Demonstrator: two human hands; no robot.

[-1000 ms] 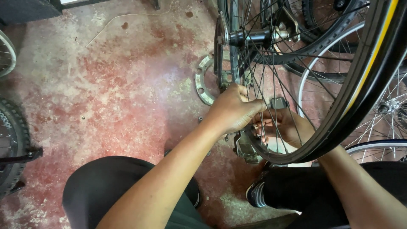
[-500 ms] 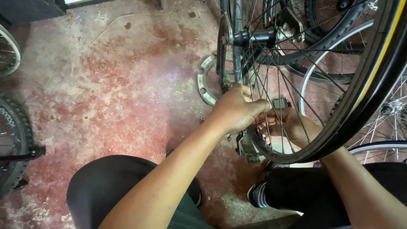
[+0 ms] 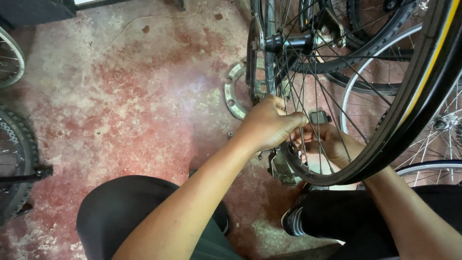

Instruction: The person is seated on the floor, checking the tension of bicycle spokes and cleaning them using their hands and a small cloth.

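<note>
Behind crowding spokes [image 3: 308,77], left hand [image 3: 267,126] pinched shut on a small part, right hand [image 3: 332,144] grip unclear.

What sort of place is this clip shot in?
Most likely a bicycle repair workshop. The person crouches on a worn, red-stained concrete floor, both hands at a spoked bicycle wheel. More wheels lean behind it, knobbly tyres edge in on the left, and a loose metal ring lies on the floor.

Worn, blotchy red concrete floor [image 3: 120,96], brightly lit.
</note>
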